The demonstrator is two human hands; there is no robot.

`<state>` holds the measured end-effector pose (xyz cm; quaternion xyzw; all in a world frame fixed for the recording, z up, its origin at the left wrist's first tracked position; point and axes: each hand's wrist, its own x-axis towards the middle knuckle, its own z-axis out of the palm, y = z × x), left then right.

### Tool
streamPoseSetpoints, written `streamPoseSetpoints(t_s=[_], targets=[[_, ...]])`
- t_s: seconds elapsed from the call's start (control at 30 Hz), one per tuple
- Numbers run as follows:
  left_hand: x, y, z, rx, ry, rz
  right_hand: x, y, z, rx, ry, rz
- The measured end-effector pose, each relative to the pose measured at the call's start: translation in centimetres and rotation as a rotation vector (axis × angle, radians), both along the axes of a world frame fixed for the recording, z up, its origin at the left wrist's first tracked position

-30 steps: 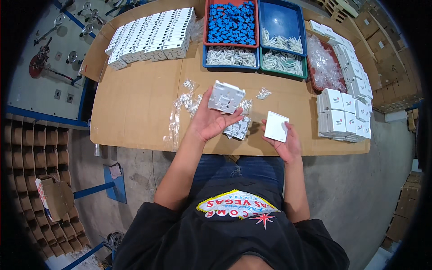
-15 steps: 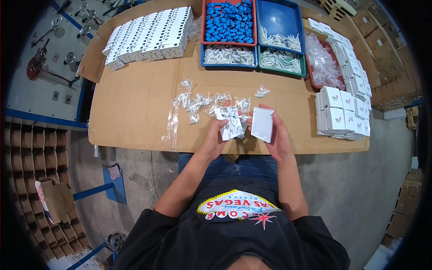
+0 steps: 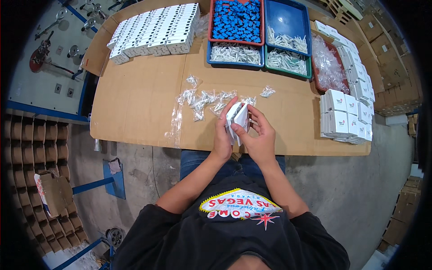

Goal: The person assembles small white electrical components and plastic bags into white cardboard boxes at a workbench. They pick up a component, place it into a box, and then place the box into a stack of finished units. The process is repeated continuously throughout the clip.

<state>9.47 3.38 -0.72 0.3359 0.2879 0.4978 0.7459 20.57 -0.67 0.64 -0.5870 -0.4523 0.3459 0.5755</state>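
Note:
Two flat white rectangular plastic pieces meet at an angle between my hands, above the near edge of the cardboard-covered table. My left hand (image 3: 222, 143) is closed around the left white piece (image 3: 231, 115). The right white piece (image 3: 242, 118), marked with a small print, is gripped by my right hand (image 3: 262, 141), thumb on its near side and fingers around the far edge. Their inner faces are mostly hidden. Just beyond my hands lie several small clear bags of white plugs and screws (image 3: 198, 105), with a single bag (image 3: 267, 92) apart to the right.
Rows of white boxes (image 3: 157, 31) stand at the far left. A red tray of blue parts (image 3: 237, 20), a blue tray (image 3: 285, 20) and more trays of white plugs (image 3: 288, 62) are at the back. Clear bags (image 3: 326, 65) and stacked white cases (image 3: 344, 114) occupy the right.
The two white pieces were held apart side by side; now they are brought together. My right hand has moved left and turned its piece edge-on. The view has shifted slightly.

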Motion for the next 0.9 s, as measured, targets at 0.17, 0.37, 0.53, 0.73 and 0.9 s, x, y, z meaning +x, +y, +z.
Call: streamPoseSetpoints(t_s=[0.17,0.37,0.53,0.73,0.9], targets=[[0.1,0.1,-0.8,0.025,0.024,0.007,0.0,-0.1,-0.3,0.027,-0.072,0.013],[0.1,0.0,-0.4,0.018,0.059,-0.005,-0.1,-0.2,-0.6,0.034,-0.114,0.002],[0.1,-0.2,-0.5,0.022,0.068,-0.013,-0.3,-0.3,-1.1,0.071,-0.121,-0.017],[-0.3,-0.7,-0.6,0.048,0.044,-0.009,-1.1,-0.9,-1.7,0.096,-0.206,-0.011],[-0.8,-1.0,-0.4,0.057,0.123,-0.032,-1.6,-1.4,-1.1,0.124,-0.258,0.019]])
